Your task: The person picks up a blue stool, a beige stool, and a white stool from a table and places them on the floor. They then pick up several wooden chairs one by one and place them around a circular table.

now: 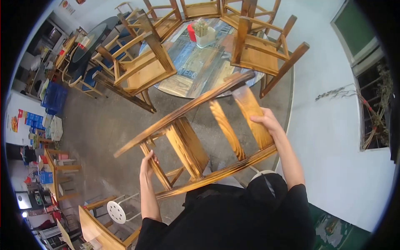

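A wooden chair (225, 129) with dark-edged posts is held sideways in front of my body, off the floor. My left hand (148, 163) is wrapped round a rung between its legs, at the lower left. Farther right, my right hand (266, 121) grips the wide top slat of the backrest, thumb on its face. The chair's upper post reaches across the near edge of a round table (183, 81) topped with multicoloured plank patterns. Several more wooden chairs (146, 75) rest upside down with their seats on that table.
A white container (205, 38) with sticks stands on the table beside a red item (191, 32). White wall (321, 137) runs along the right, with dried branches (375, 100) near a window. At lower left are a white round stool (116, 211) and a wooden table (98, 229); blue crates (54, 98) sit at far left.
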`<action>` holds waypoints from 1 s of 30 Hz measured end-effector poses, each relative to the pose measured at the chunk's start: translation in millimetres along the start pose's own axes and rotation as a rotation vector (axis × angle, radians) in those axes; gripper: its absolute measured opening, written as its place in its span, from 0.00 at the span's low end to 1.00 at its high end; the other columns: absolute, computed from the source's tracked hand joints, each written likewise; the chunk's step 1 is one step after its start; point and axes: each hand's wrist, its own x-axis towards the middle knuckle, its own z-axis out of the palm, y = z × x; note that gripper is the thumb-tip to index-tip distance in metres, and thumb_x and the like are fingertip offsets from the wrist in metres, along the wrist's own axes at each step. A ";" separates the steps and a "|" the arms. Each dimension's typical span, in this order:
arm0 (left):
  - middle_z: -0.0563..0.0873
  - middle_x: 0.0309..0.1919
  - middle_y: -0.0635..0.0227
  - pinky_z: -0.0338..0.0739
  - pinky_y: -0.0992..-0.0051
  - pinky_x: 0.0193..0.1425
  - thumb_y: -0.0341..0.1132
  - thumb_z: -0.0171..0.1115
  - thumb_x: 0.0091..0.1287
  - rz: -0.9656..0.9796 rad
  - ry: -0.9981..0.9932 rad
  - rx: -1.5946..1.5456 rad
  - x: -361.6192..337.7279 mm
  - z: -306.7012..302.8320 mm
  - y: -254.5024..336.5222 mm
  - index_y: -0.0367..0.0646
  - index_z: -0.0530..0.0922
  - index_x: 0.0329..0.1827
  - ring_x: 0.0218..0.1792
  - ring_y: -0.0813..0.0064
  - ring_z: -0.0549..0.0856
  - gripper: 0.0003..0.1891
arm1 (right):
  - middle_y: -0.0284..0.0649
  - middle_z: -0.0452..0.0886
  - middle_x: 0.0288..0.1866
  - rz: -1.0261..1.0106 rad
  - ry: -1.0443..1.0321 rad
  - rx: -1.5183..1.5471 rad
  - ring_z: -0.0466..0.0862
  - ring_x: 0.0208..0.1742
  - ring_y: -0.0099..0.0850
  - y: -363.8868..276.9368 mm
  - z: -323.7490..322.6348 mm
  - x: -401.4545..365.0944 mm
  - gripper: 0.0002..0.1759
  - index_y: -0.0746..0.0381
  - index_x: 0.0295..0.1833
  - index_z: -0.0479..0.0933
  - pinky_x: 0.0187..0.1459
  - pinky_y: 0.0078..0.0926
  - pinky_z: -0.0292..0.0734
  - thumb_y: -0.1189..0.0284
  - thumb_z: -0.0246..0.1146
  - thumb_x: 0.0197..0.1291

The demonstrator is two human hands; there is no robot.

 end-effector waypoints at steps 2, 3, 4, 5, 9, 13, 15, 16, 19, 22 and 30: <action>0.78 0.22 0.68 0.76 0.66 0.38 0.44 0.65 0.68 -0.062 0.036 -0.088 37.8 -35.6 -24.9 0.45 0.75 0.31 0.28 0.66 0.80 0.14 | 0.38 0.86 0.43 -0.045 -0.010 -0.084 0.84 0.40 0.26 -13.4 39.1 17.8 0.21 0.69 0.53 0.80 0.43 0.25 0.78 0.74 0.72 0.53; 0.81 0.30 0.62 0.77 0.62 0.45 0.43 0.65 0.68 -0.063 -0.020 -0.231 70.2 -66.7 -43.6 0.42 0.76 0.40 0.36 0.62 0.82 0.13 | 0.38 0.86 0.42 -0.061 -0.015 -0.129 0.85 0.40 0.27 -16.7 57.9 25.5 0.21 0.69 0.53 0.81 0.43 0.25 0.79 0.74 0.72 0.53; 0.84 0.38 0.57 0.78 0.59 0.53 0.42 0.66 0.68 -0.065 -0.074 -0.376 95.4 -94.9 -57.5 0.38 0.78 0.49 0.44 0.58 0.84 0.17 | 0.38 0.87 0.42 -0.076 -0.022 -0.174 0.85 0.40 0.27 -19.7 78.3 32.8 0.20 0.68 0.52 0.81 0.43 0.26 0.79 0.74 0.72 0.53; 0.80 0.47 0.52 0.75 0.55 0.58 0.46 0.62 0.69 -0.121 0.136 -0.184 100.3 -94.7 -59.2 0.38 0.73 0.57 0.51 0.54 0.81 0.22 | 0.41 0.87 0.41 -0.050 -0.018 -0.241 0.86 0.40 0.28 -23.6 103.5 32.5 0.19 0.66 0.50 0.82 0.43 0.28 0.79 0.72 0.73 0.53; 0.57 0.74 0.39 0.63 0.44 0.71 0.56 0.53 0.72 -0.313 0.210 -0.203 110.2 -59.1 -39.4 0.36 0.47 0.78 0.72 0.44 0.64 0.43 | 0.53 0.86 0.36 -0.162 -0.014 -0.777 0.87 0.38 0.41 1.9 208.7 17.6 0.15 0.57 0.46 0.83 0.42 0.39 0.81 0.64 0.71 0.53; 0.49 0.77 0.37 0.53 0.37 0.74 0.66 0.47 0.70 -0.412 -0.101 -0.419 99.5 -17.3 -0.2 0.32 0.38 0.80 0.75 0.32 0.53 0.52 | 0.53 0.84 0.30 -0.284 -0.220 -1.152 0.86 0.35 0.47 55.9 255.5 28.6 0.11 0.57 0.42 0.82 0.38 0.47 0.80 0.67 0.64 0.53; 0.60 0.73 0.34 0.48 0.32 0.73 0.63 0.53 0.67 -0.530 -0.131 -0.418 80.9 12.9 17.4 0.30 0.54 0.76 0.74 0.29 0.54 0.48 | 0.51 0.84 0.28 -0.370 -0.295 -1.212 0.86 0.32 0.47 75.6 250.1 38.6 0.11 0.58 0.41 0.81 0.35 0.48 0.80 0.69 0.63 0.50; 0.63 0.71 0.34 0.46 0.30 0.73 0.60 0.55 0.65 -0.543 -0.156 -0.379 85.4 22.6 7.4 0.31 0.60 0.71 0.72 0.29 0.57 0.43 | 0.50 0.84 0.27 -0.385 -0.332 -1.242 0.86 0.32 0.48 76.1 242.8 40.5 0.11 0.58 0.41 0.81 0.34 0.48 0.79 0.69 0.63 0.50; 0.71 0.65 0.37 0.40 0.26 0.71 0.47 0.58 0.57 -0.518 -0.116 -0.478 106.3 51.3 -24.9 0.36 0.77 0.50 0.66 0.33 0.67 0.24 | 0.48 0.83 0.25 -0.455 -0.413 -1.322 0.85 0.29 0.47 69.8 210.5 60.4 0.13 0.59 0.40 0.81 0.30 0.48 0.78 0.70 0.63 0.46; 0.71 0.65 0.35 0.40 0.30 0.74 0.44 0.57 0.57 -0.549 -0.102 -0.555 110.7 91.2 -33.5 0.34 0.77 0.51 0.69 0.35 0.65 0.25 | 0.47 0.83 0.26 -0.459 -0.429 -1.382 0.85 0.29 0.47 62.6 181.0 80.0 0.12 0.58 0.40 0.81 0.31 0.47 0.78 0.70 0.63 0.46; 0.78 0.57 0.42 0.48 0.31 0.72 0.40 0.54 0.60 -0.469 -0.154 -0.561 167.4 137.1 -71.7 0.39 0.77 0.47 0.65 0.38 0.71 0.17 | 0.46 0.84 0.27 -0.429 -0.366 -1.341 0.85 0.33 0.47 77.4 120.2 119.6 0.10 0.60 0.37 0.81 0.33 0.46 0.78 0.73 0.64 0.46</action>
